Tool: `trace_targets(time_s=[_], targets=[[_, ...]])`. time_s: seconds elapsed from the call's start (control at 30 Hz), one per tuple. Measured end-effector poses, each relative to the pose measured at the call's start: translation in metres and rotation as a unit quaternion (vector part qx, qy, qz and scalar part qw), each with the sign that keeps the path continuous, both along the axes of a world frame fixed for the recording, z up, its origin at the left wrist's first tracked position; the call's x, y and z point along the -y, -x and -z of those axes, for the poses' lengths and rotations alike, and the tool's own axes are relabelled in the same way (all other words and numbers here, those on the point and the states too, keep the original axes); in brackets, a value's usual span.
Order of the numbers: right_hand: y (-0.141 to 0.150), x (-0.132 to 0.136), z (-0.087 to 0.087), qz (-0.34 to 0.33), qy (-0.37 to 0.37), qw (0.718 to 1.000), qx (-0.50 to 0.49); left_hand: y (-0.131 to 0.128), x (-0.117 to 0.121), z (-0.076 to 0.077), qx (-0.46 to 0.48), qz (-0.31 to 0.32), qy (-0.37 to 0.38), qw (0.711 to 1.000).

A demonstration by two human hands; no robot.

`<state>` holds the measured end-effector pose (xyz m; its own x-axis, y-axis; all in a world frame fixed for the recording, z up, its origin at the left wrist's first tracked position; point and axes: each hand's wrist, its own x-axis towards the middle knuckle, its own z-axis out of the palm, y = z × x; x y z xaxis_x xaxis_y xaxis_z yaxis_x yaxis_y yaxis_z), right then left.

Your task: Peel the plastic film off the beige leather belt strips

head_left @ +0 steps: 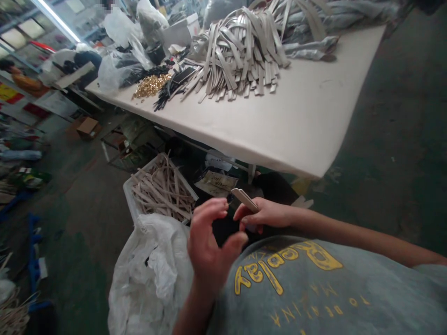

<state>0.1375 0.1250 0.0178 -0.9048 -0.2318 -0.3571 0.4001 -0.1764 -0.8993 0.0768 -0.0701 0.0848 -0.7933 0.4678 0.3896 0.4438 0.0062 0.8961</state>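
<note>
My right hand (265,215) is closed on a short beige strap piece (244,199), pinched between thumb and fingers just above my lap. My left hand (209,242) hovers beside it with fingers curled apart and thumb out, holding nothing I can see. Both hands are in front of my grey shirt with yellow lettering (289,265). Just beyond the hands stands a white bin of beige strips (164,188), and a white plastic bag (150,274) lies by my left forearm.
A white table (296,121) carries a large heap of grey straps (240,51), a pile of gold metal fittings (151,85) and black pieces (171,88). Plastic bags and clutter lie at its far end. A cardboard box (87,126) sits on the green floor.
</note>
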Motion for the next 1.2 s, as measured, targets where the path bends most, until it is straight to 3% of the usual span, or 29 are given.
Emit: trace_targets(time_s=[0.1,0.2,0.33,0.43,0.63,0.73,0.8,0.87,0.93,1.0,1.07,1.2], targets=[[0.004,0.011,0.007,-0.043,-0.031,0.998,-0.023,0.010,-0.016,0.036,0.076,-0.007,0.055,0.996],[0.005,0.020,0.015,-0.072,-0.050,0.996,-0.030,0.012,-0.014,0.064,0.103,-0.028,0.088,0.990],[-0.002,0.028,0.016,-0.043,-0.031,0.998,-0.018,0.006,0.001,0.072,0.081,-0.079,0.094,0.989],[-0.006,0.029,0.018,-0.018,-0.064,0.998,0.007,0.005,0.010,0.074,0.122,-0.100,0.099,0.982],[-0.005,0.031,0.029,-0.093,-0.150,0.984,0.037,0.001,0.031,0.098,0.252,-0.082,0.115,0.957],[-0.005,0.032,0.030,-0.119,-0.144,0.981,0.059,0.015,0.068,0.099,0.219,-0.119,0.135,0.959],[-0.006,0.032,0.029,-0.103,-0.130,0.983,0.073,0.036,0.113,0.092,0.184,-0.232,0.146,0.944],[-0.006,0.032,0.027,-0.083,-0.118,0.986,0.085,0.062,0.171,0.086,0.154,-0.367,0.164,0.903],[-0.005,0.032,0.026,-0.074,-0.113,0.987,0.090,0.082,0.230,0.087,0.156,-0.440,0.214,0.858],[-0.004,0.032,0.024,-0.073,-0.113,0.987,0.090,0.089,0.274,0.098,0.241,-0.436,0.405,0.766],[-0.003,0.032,0.024,-0.072,-0.111,0.987,0.089,0.083,0.297,0.120,0.297,-0.403,0.465,0.730],[-0.002,0.031,0.026,-0.059,-0.100,0.989,0.095,0.051,0.290,0.168,0.336,-0.355,0.475,0.732]])
